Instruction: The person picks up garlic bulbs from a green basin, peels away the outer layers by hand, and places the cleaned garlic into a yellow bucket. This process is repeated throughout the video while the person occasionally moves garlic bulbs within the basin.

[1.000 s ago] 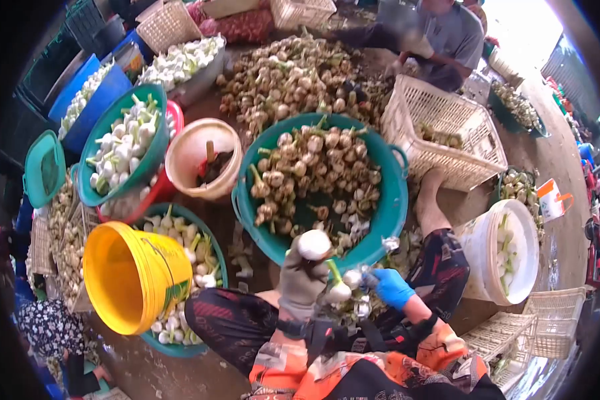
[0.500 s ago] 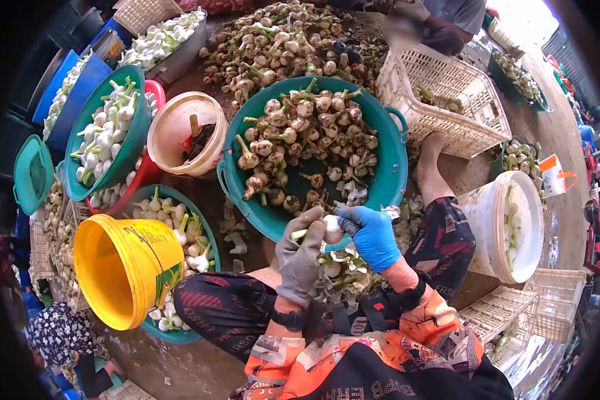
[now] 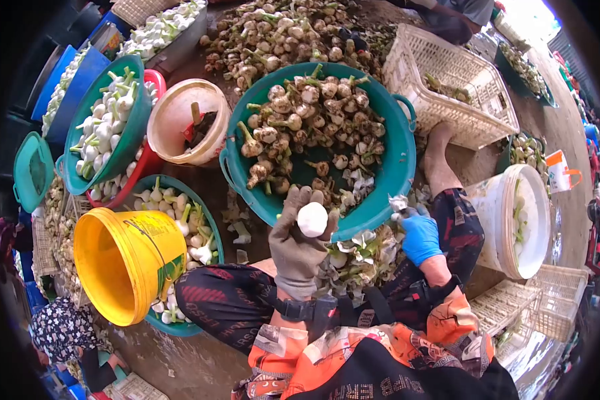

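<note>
My left hand (image 3: 292, 257), in a grey glove, holds a clean white garlic bulb (image 3: 312, 220) on its fingers, over the near rim of a green tub (image 3: 407, 167). Dirty unpeeled garlic bulbs (image 3: 307, 123) fill much of that tub. Off to the right, my right hand (image 3: 420, 239), in a blue glove, pinches a scrap of garlic skin (image 3: 398, 203) between closed fingertips. Below and between my hands, a heap of peeled skins and leaves (image 3: 363, 263) lies at my lap.
A yellow bucket (image 3: 123, 260) leans over a green basin (image 3: 210, 233) of cleaned garlic at left. Behind them stand a pale bucket (image 3: 170, 127) and another green basin (image 3: 133, 87). At right are a white bucket (image 3: 487, 223) and a plastic crate (image 3: 440, 107). Unpeeled garlic (image 3: 273, 40) is piled beyond.
My hands have moved apart. The right has pulled away to the right with garlic skin, while the left has turned and shows the bulb whiter, its green stem no longer visible.
</note>
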`<action>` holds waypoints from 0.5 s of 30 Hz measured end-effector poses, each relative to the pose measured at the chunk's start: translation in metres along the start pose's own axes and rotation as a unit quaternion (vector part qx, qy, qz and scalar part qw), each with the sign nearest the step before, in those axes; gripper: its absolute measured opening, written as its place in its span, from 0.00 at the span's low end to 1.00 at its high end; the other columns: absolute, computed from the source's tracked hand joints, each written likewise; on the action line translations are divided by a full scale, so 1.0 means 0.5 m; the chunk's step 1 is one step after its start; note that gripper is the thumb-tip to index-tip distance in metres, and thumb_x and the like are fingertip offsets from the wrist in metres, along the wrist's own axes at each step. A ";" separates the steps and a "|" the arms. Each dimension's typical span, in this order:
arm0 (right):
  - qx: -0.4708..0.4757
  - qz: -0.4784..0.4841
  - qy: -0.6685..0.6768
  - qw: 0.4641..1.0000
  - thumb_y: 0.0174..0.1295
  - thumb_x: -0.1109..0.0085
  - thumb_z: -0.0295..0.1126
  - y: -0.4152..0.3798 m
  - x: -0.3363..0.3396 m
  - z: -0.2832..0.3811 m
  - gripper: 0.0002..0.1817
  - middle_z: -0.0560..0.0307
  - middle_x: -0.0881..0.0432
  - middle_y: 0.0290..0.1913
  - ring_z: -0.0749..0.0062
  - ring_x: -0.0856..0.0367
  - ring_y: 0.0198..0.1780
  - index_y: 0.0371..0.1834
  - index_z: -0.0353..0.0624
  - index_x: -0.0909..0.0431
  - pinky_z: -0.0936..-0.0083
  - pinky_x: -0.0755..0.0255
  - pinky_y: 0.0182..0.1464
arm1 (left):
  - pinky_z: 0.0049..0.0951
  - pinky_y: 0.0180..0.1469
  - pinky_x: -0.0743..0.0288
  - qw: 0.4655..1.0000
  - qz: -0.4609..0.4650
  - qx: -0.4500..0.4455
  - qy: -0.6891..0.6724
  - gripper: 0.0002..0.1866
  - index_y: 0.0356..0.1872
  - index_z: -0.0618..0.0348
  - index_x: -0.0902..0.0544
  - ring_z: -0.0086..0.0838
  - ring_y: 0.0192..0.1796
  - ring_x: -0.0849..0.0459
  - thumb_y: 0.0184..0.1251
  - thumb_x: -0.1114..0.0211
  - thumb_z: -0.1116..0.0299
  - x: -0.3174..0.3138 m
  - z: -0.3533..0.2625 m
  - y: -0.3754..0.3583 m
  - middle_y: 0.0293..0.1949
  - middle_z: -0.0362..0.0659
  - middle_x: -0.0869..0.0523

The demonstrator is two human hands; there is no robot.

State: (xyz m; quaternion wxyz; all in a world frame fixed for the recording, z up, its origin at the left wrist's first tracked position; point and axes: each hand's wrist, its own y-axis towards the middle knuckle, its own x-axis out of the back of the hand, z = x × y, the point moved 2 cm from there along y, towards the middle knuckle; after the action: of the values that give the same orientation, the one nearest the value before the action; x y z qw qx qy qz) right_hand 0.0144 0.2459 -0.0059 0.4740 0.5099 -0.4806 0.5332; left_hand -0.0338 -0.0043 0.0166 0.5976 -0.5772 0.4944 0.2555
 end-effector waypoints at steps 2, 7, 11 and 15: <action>-0.007 0.040 0.173 0.984 0.43 0.42 0.24 0.000 0.032 0.037 0.19 0.49 0.19 0.47 0.51 0.22 0.52 0.42 0.45 0.17 0.63 0.26 0.53 | 0.45 0.53 0.19 0.998 0.020 -0.027 0.055 0.18 0.60 0.54 0.25 0.36 0.57 0.19 0.72 0.48 0.63 -0.005 -0.006 -0.010 0.57 0.42 0.19; 0.134 0.314 0.423 0.840 0.59 0.48 0.33 -0.019 -0.065 0.225 0.14 0.40 0.18 0.41 0.46 0.18 0.42 0.47 0.46 0.19 0.59 0.25 0.45 | 0.30 0.35 0.17 0.999 -0.013 -0.034 0.022 0.18 0.59 0.49 0.25 0.31 0.40 0.14 0.72 0.45 0.57 0.012 -0.039 -0.015 0.46 0.42 0.15; 0.097 0.268 0.151 0.947 0.53 0.46 0.29 -0.031 -0.176 0.284 0.14 0.42 0.17 0.40 0.49 0.17 0.41 0.44 0.42 0.19 0.55 0.24 0.40 | 0.29 0.33 0.18 0.994 -0.051 -0.064 0.069 0.18 0.59 0.49 0.25 0.30 0.37 0.15 0.72 0.45 0.56 0.009 -0.062 -0.040 0.44 0.41 0.14; 0.083 0.354 0.139 0.921 0.51 0.44 0.35 -0.019 -0.244 0.269 0.12 0.44 0.16 0.37 0.48 0.16 0.39 0.35 0.44 0.17 0.55 0.23 0.39 | 0.29 0.33 0.18 0.987 -0.110 -0.050 0.106 0.17 0.56 0.50 0.23 0.29 0.36 0.15 0.72 0.45 0.57 0.025 -0.056 -0.046 0.43 0.41 0.14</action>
State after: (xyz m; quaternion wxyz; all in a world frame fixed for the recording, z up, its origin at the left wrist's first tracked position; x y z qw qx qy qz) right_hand 0.0392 0.1109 -0.1252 0.2725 0.2651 -0.5131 0.7695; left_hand -0.0170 -0.0387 0.0200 0.5364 -0.6811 0.4754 0.1498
